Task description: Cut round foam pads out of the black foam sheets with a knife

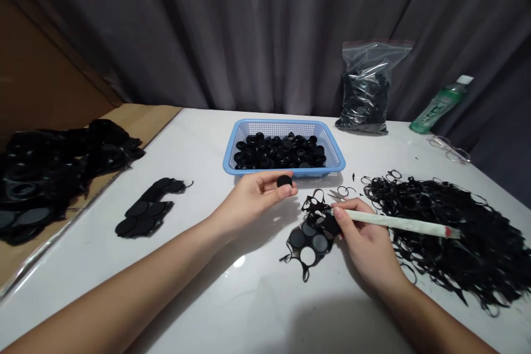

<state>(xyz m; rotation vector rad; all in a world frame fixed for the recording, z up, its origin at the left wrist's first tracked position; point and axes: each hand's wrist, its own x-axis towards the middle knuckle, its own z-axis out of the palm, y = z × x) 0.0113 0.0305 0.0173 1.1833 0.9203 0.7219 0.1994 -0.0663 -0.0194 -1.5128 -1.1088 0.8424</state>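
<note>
My left hand [265,191] pinches a small round black disc [284,181] between thumb and fingers, just in front of the basket's near rim. In my right hand [365,238], a slim stick-like tool wrapped in white [398,222], with a red band near its far end, lies across the fingers. The same hand grips a black rubber-like sheet [309,240] with several round discs in it and open holes along its edge. Pointed metal tips [337,196] show just beyond these fingers; what they belong to is hidden.
A blue basket [284,172] of black round pieces stands ahead. Black ring scraps [452,238] are heaped at right. Disc sheets [145,210] lie left, beside a larger black pile [53,171]. Behind are a filled zip bag [365,94], a green bottle [442,105] and glasses [450,149].
</note>
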